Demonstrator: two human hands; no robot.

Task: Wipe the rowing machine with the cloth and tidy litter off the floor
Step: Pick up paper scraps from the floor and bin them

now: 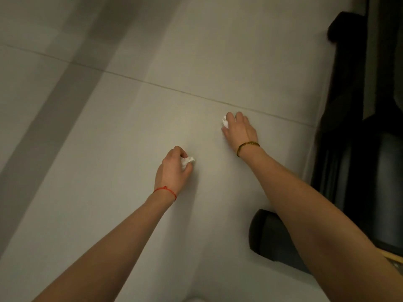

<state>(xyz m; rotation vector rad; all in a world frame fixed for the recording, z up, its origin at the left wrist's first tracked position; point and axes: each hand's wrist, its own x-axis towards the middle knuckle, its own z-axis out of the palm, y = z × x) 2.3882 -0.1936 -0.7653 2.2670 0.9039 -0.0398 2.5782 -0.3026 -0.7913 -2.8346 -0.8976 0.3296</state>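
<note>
Both arms reach down to the pale tiled floor (pixel 122 131). My left hand (pixel 173 171), with a red thread at the wrist, is closed around a small crumpled white paper ball (pixel 188 161). My right hand (pixel 239 130), wearing a gold bracelet, grips a second crumpled white paper scrap (pixel 225 123) at its fingertips, low against the floor. The black rowing machine (pixel 349 131) runs along the right edge of the view. No cloth is in sight.
A black rounded foot of the rowing machine (pixel 268 234) rests on the floor under my right forearm. A grout line (pixel 152 83) crosses the tiles beyond my hands. A grey shadow band (pixel 72 83) falls over the floor at the left.
</note>
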